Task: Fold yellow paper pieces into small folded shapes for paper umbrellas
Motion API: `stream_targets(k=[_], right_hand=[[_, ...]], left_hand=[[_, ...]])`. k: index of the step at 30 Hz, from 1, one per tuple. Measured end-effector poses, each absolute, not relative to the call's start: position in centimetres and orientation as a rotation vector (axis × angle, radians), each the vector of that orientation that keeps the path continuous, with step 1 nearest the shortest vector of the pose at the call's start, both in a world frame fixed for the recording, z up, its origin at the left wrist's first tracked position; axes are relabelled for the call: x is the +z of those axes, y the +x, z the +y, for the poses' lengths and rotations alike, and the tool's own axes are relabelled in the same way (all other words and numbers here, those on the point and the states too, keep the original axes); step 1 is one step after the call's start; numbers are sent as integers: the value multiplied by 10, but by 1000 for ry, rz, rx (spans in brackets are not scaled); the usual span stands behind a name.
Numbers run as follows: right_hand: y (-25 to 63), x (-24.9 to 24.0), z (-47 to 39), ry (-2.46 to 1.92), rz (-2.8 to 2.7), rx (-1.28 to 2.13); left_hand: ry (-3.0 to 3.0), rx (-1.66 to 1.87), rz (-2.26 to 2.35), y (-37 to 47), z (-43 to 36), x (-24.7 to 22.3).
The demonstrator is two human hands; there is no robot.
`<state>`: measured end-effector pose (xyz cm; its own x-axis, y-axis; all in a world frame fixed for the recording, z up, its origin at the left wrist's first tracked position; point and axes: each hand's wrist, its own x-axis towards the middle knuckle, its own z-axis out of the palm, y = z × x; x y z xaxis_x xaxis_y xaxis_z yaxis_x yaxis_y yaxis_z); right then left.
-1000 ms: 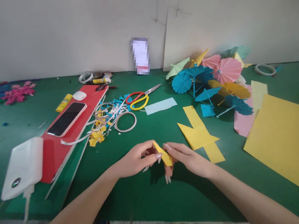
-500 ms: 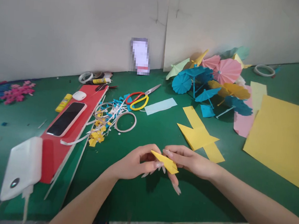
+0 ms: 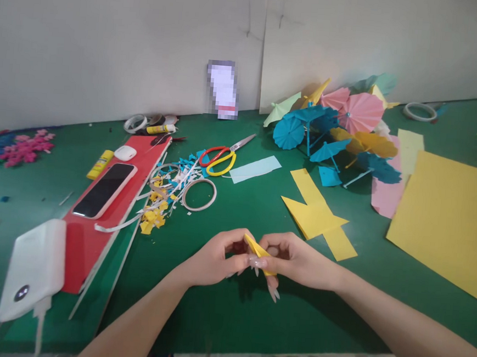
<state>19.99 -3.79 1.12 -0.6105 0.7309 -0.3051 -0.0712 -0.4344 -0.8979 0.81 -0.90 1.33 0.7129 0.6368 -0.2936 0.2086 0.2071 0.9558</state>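
Observation:
A small folded piece of yellow paper (image 3: 257,247) is pinched between both hands, just above the green table. My left hand (image 3: 223,257) is closed on its left side, the thumb lying on the paper. From the right, my right hand (image 3: 294,260) grips it too, with its thumb tip meeting the left thumb over the fold. Fingers cover much of the paper's lower part. Beyond the right hand lie a folded yellow paper with pointed corners (image 3: 316,217) and a yellow strip (image 3: 342,246) under it.
Scissors (image 3: 223,158), a tape roll (image 3: 199,194) and paper scraps (image 3: 153,216) lie left of centre. Paper umbrellas (image 3: 363,114) stand at the back right, near a large yellow sheet (image 3: 445,222). At left are a phone (image 3: 105,190), a glue stick (image 3: 99,165) and a white power bank (image 3: 33,272).
My right thumb has moved left and down onto the paper, beside the left thumb. The folded paper has turned and shows a narrower face.

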Motion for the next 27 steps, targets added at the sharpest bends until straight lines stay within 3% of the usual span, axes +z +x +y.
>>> stream_targets(k=[14,27], right_hand=[[196,13,-41,-1136,-1320,1955],[191,2,-43,-1081,-1166,2045]], left_hand=[[1543,404,925,15,-13,19],[1311,483,919,14,-10,12]])
